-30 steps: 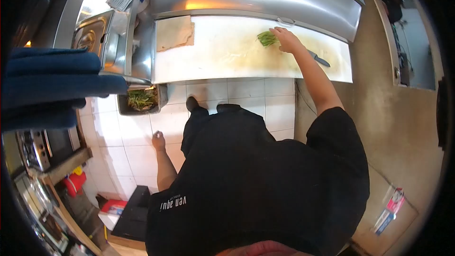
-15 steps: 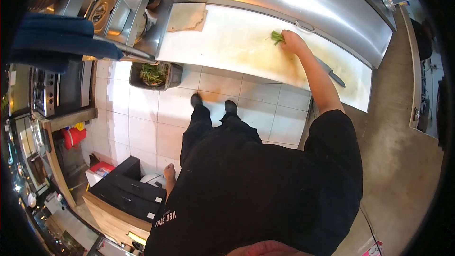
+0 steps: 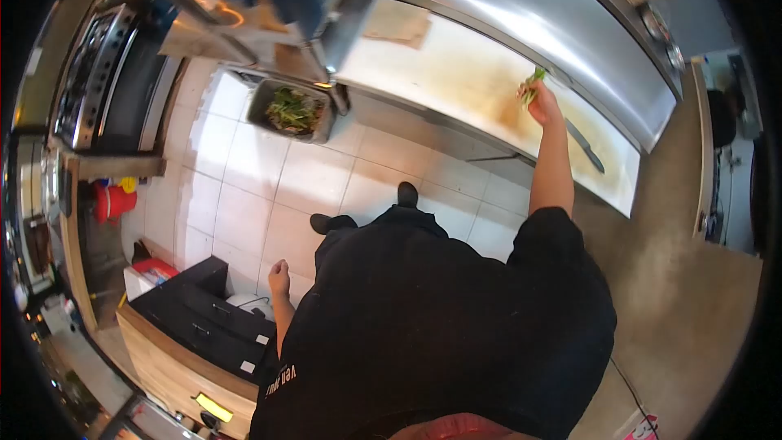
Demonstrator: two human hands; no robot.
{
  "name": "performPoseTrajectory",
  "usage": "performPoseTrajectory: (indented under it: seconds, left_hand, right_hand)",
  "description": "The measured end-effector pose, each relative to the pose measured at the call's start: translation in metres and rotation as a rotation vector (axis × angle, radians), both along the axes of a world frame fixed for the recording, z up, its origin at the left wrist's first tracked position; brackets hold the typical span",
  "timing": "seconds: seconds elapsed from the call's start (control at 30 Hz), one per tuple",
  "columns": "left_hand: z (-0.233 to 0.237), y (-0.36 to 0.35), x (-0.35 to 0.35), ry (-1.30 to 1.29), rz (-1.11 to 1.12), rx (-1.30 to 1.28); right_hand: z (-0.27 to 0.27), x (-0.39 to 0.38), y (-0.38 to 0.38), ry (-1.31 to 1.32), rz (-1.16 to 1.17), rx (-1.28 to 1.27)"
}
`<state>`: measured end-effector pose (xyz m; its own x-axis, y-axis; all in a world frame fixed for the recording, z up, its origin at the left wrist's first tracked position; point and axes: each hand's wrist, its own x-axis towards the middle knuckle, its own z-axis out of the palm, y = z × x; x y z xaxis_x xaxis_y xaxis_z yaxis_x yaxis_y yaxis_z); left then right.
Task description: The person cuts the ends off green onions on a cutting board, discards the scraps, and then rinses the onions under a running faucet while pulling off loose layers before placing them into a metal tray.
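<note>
Gripping with right hand [image 3: 544, 103] one bunch of greens [image 3: 533, 86] over the counter [image 3: 456, 57]; one knife [image 3: 586, 147] lying on counter. Hanging left hand [image 3: 279, 277] loosely curled, well clear of counter. One bin [image 3: 293, 110] of scraps below counter's edge.

Greens [image 3: 533, 81] mostly hidden in right hand [image 3: 544, 103]; left hand [image 3: 279, 277] pose too small to tell.

Glossy steel cover [image 3: 521, 0] along the top, matt stained white desk [image 3: 456, 65], shiny tiled floor [image 3: 244, 187], wooden cabinet [image 3: 163, 358] lower left.
</note>
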<state>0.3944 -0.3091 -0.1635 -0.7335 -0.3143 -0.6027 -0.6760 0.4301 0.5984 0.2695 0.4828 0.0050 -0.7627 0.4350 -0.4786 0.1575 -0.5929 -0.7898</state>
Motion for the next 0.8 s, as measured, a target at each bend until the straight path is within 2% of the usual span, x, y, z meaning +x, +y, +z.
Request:
performPoseTrajectory:
  seconds: [0.07, 0.17, 0.23, 0.37, 0.4, 0.43, 0.5, 0.53, 0.57, 0.67, 0.7, 0.73, 0.77, 0.8]
  left_hand:
    - [-0.002, -0.032, 0.006, 0.026, 0.075, 0.013]
    - [-0.011, -0.082, 0.009, 0.006, 0.124, -0.016]
    - [-0.026, -0.116, 0.015, -0.009, 0.158, 0.022]
    - [-0.018, -0.157, -0.005, 0.062, 0.359, 0.131]
    - [-0.008, -0.164, -0.017, 0.101, 0.386, 0.142]
    - [0.005, -0.166, -0.034, 0.21, 0.392, 0.173]
    - [0.033, -0.173, -0.087, 0.414, 0.349, 0.161]
    - [0.074, -0.172, -0.118, 0.576, 0.176, 0.025]
    - [0.117, -0.166, -0.15, 0.647, 0.2, 0.144]
    - [0.226, -0.178, -0.232, 0.967, -0.03, 0.123]
    - [0.243, -0.189, -0.254, 1.048, -0.055, 0.039]
    - [0.252, -0.206, -0.274, 1.129, -0.08, -0.056]
    - [0.254, -0.228, -0.29, 1.14, -0.032, -0.109]
    - [0.256, -0.25, -0.305, 1.107, -0.078, -0.159]
  right_hand:
    - [-0.013, -0.014, -0.055, 0.077, 0.081, -0.008]
    - [0.005, -0.042, -0.183, 0.149, 0.226, -0.146]
    - [0.005, -0.055, -0.26, 0.284, 0.369, -0.489]
    - [0.022, -0.109, -0.417, 0.212, 0.571, -0.555]
    - [0.026, -0.125, -0.456, 0.219, 0.693, -0.649]
    - [0.03, -0.14, -0.493, 0.226, 0.82, -0.742]
    - [0.039, -0.17, -0.566, 0.171, 0.958, -0.756]
    - [0.044, -0.184, -0.603, 0.127, 1.059, -0.762]
    - [0.051, -0.198, -0.639, 0.11, 1.098, -0.768]
    - [0.059, -0.242, -0.746, 0.032, 1.265, -0.685]
    - [0.059, -0.255, -0.781, 0.018, 1.314, -0.697]
    - [0.063, -0.267, -0.818, -0.017, 1.349, -0.579]
    - [0.067, -0.284, -0.854, -0.032, 1.392, -0.458]
    - [0.061, -0.3, -0.885, -0.08, 1.399, -0.45]
